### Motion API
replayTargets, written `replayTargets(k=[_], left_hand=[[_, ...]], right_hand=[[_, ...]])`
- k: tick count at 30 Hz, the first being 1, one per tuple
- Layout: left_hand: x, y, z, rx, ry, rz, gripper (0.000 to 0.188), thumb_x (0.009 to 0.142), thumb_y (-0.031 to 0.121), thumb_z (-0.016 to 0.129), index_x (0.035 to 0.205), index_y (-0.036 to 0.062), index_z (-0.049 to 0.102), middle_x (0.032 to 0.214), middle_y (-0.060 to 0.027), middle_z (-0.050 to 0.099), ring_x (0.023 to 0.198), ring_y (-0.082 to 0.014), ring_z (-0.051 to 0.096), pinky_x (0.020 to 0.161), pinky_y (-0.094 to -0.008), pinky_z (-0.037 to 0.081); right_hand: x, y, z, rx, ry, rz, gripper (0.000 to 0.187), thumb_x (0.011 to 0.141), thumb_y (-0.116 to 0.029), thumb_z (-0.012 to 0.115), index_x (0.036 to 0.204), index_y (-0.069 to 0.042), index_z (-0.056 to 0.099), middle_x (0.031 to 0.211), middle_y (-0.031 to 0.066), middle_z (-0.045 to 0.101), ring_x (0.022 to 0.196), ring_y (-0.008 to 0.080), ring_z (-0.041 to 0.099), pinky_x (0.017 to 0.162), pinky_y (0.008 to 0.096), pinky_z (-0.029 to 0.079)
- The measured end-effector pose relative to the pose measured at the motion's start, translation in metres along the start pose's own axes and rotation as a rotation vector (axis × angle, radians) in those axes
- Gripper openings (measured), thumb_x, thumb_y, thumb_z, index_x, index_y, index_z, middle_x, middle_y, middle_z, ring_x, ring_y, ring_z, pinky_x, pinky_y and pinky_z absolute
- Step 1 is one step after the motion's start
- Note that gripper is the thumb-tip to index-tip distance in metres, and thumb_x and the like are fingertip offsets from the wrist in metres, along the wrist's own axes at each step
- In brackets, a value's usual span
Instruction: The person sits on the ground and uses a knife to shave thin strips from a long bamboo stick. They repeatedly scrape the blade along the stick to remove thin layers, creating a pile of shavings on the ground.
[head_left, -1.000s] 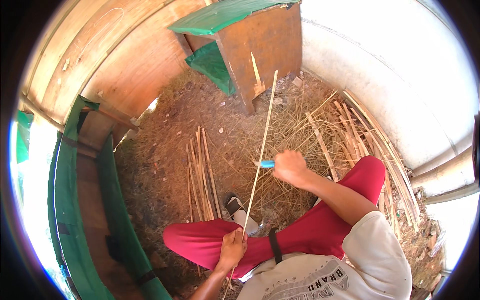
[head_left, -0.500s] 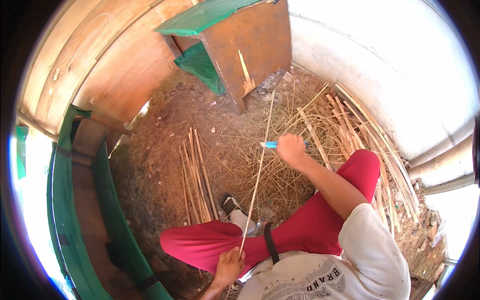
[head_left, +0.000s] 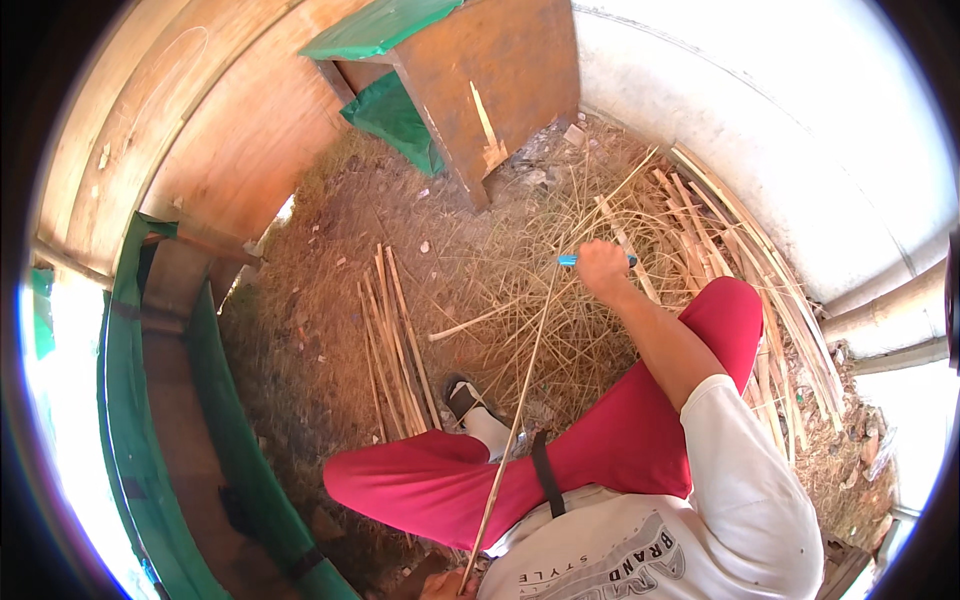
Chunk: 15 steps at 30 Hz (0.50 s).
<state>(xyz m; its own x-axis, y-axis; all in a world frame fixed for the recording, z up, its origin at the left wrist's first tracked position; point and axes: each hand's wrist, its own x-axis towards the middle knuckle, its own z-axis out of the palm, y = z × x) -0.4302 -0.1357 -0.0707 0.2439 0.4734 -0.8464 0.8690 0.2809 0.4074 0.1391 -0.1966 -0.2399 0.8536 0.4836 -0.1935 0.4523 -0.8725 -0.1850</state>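
Note:
My right hand (head_left: 604,270) is closed round the blue handle of a knife-like tool (head_left: 568,261), out over the litter of strips on the ground. Its blade is too small to make out. A long thin bamboo-like strip (head_left: 515,435) runs from beside the tool's tip back across my lap. At the lower edge my left hand (head_left: 447,585) grips the strip's near part; the hand is partly cut off by the frame.
Thin shavings (head_left: 570,340) lie heaped on the dirt floor ahead. Split strips (head_left: 395,345) lie at the left, and longer slats (head_left: 760,290) line the right wall. A wooden table with a green cover (head_left: 480,90) stands ahead; a green-edged bench (head_left: 160,440) is at the left.
My left hand has drawn back to the lower edge, pulling the strip with it. My right hand has moved slightly away and to the right. A pale sliver now shows left of the shavings.

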Motion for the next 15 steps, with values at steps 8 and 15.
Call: replayTargets(k=[8,15], left_hand=[[-0.016,-0.022,-0.018,-0.02,0.085,-0.069,0.031,0.106,0.031,0.044,0.091,0.0044,0.05,0.064,-0.0007,0.045,0.047,-0.01,0.043,0.043,-0.0269,0.038],[-0.026,-0.027,-0.038,-0.026,0.132,-0.062,0.03,0.106,0.03,0.045,0.093,0.0039,0.049,0.065,-0.0012,0.046,0.047,-0.0097,0.043,0.043,-0.0267,0.039]], right_hand=[[0.006,0.007,0.02,0.027,-0.032,0.068,0.017,0.091,-0.016,0.059,0.091,-0.005,0.072,0.09,0.0156,0.071,0.086,0.0304,0.072,0.076,0.0436,0.057],[0.018,0.038,0.024,-0.06,0.01,0.124,0.014,0.091,-0.014,0.063,0.088,-0.005,0.073,0.084,0.0135,0.071,0.074,0.0274,0.071,0.065,0.039,0.058]])
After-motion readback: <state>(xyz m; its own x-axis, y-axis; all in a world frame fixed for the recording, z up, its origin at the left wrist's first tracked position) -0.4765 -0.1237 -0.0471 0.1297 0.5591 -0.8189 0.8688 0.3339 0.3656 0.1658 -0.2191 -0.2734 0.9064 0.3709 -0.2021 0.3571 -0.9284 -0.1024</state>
